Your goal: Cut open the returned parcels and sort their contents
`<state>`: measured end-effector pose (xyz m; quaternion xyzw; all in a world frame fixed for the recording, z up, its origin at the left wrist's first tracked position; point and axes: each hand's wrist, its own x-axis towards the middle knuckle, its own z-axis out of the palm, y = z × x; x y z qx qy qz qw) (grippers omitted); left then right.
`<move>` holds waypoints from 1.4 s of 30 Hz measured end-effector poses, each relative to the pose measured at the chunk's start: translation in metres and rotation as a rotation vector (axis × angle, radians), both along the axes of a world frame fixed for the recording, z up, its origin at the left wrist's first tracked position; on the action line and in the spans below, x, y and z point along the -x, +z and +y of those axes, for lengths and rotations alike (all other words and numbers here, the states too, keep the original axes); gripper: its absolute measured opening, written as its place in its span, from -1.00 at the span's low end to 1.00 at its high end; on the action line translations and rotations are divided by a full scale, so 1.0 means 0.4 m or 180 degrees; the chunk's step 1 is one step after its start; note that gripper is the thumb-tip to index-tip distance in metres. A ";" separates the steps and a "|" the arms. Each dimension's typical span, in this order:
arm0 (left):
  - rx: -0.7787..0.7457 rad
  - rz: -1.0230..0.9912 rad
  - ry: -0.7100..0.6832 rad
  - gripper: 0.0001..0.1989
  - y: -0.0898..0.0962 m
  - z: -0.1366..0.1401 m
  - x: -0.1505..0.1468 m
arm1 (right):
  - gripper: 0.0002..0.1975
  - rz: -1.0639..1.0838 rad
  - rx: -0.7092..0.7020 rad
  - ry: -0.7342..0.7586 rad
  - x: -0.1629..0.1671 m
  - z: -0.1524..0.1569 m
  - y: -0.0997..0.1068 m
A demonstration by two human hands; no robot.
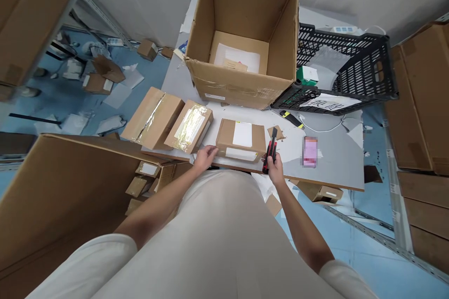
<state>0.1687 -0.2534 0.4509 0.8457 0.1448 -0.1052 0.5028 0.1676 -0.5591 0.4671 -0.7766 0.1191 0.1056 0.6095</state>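
A small cardboard box point(223, 134) with white labels lies flat at the table's front edge. My left hand point(205, 158) is closed at its near left corner, thumb and fingers against the cardboard. In my right hand point(276, 168) is a red and black box cutter point(270, 152), held upright beside the box's right end. Left of this box lie a second carton point(203, 136) covered in shiny tape and a larger taped carton point(159, 114). A torn scrap of brown cardboard point(279, 133) lies just beyond the box cutter.
A tall open carton point(242, 86) stands behind, holding papers. Right of it is a black plastic crate point(368, 79). A yellow and black cutter point(293, 119), a cable and a pink blurred phone-shaped item point(310, 152) lie on the table point(336, 163). A big open carton point(70, 187) stands at lower left.
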 end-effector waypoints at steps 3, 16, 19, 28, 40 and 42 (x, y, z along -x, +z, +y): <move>-0.0433 -0.0155 0.0087 -0.56 0.054 -0.007 -0.046 | -0.54 -0.0063 0.0157 0.0031 -0.052 -0.005 0.039; -0.1251 -0.1778 -0.1403 -0.70 0.047 -0.082 -0.131 | -0.57 -0.0730 0.2658 0.1797 -0.255 0.059 0.191; -0.1287 -0.1840 -0.1492 -0.66 0.028 -0.078 -0.128 | -0.61 -0.0765 0.3216 0.2996 -0.283 0.111 0.242; -0.1059 -0.1866 -0.1369 -0.65 0.013 -0.078 -0.128 | -0.66 -0.0624 0.4016 0.3992 -0.364 0.237 0.290; -0.1046 -0.1658 -0.1251 -0.65 0.008 -0.080 -0.122 | -0.63 -0.0284 0.4475 0.4135 -0.352 0.097 0.316; -0.1032 -0.1633 -0.1225 -0.64 0.010 -0.080 -0.123 | -0.65 -0.0104 0.4595 0.3926 -0.337 0.032 0.324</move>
